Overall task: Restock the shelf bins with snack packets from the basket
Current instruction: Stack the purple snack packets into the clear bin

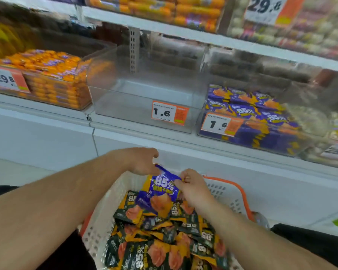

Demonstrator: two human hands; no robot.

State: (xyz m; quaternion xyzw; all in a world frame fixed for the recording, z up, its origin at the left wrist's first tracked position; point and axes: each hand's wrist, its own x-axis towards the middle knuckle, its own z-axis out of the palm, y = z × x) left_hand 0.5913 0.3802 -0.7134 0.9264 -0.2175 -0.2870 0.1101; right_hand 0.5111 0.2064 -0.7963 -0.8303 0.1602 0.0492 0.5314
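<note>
1. The left hand [142, 162] pinches the upper-left corner of a purple snack packet [160, 193], fingers curled down onto its top seam.
2. The packet hangs over the far end of the white basket [98, 228] — long axis near vertical, printed face toward the camera, top edge stretched between both hands.
3. The right hand [193, 188] pinches the upper-right corner, fingertips together.
4. Black-and-orange glossy packets [164, 240] fill the perforated plastic basket — orange handle [234, 190] at its right rim.
5. Above, a clear bin [144, 88] holds no packets.
</note>
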